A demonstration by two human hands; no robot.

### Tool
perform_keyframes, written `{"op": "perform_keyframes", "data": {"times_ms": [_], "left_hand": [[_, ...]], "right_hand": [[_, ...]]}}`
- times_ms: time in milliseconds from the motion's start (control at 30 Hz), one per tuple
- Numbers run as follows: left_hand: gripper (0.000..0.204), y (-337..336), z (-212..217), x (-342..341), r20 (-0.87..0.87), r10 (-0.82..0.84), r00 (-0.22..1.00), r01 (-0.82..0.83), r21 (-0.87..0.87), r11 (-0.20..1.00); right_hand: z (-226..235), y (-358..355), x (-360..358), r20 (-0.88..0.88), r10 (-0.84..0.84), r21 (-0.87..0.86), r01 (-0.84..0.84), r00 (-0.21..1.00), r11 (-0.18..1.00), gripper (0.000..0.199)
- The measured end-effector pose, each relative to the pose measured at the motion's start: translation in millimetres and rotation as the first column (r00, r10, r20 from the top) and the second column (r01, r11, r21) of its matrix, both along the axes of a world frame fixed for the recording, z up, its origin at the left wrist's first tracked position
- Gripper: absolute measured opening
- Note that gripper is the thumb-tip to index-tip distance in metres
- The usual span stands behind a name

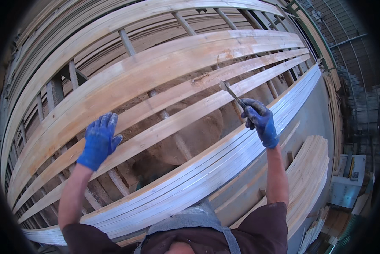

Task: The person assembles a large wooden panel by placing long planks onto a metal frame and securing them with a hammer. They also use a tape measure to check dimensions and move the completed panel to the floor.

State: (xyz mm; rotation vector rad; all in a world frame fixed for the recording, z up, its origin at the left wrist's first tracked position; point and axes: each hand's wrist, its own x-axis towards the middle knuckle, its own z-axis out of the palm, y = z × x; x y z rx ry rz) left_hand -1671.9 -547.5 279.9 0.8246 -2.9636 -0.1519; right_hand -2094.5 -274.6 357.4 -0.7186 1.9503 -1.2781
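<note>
My right hand [261,120], in a blue glove, is closed round a slim putty knife [232,91]. The knife's tip reaches over the near narrow plank [173,120], at a pale spot on the wood; whether it touches cannot be made out. In its blue, white-smeared glove, my left hand [97,142] lies open with fingers outstretched, over the middle narrow plank [133,121] to the left. Beyond it runs a wide plank [156,67] with orange-brown patches. All these planks rest lengthwise across slatted bars.
Close to my body, a bundle of white-edged boards [190,175] spans the rack. Sawdust-brown ground [198,131] shows between the bars. Pale boards [310,178] are stacked at the right, near a white box [346,182]. More long boards [50,42] lie at the far left.
</note>
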Motion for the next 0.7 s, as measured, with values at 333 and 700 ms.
{"op": "perform_keyframes", "data": {"times_ms": [333,700], "left_hand": [[0.031,7,-36,9,0.03,0.158,0.987,-0.16,0.049,0.986],[0.037,2,-36,11,0.049,0.15,0.987,-0.155,0.112,0.982]], "right_hand": [[-68,-73,25,-0.9,0.179,0.107,-0.198,0.397,0.974,0.027],[-51,-55,47,-0.863,0.457,0.438,-0.129,0.214,0.889,0.026]]}}
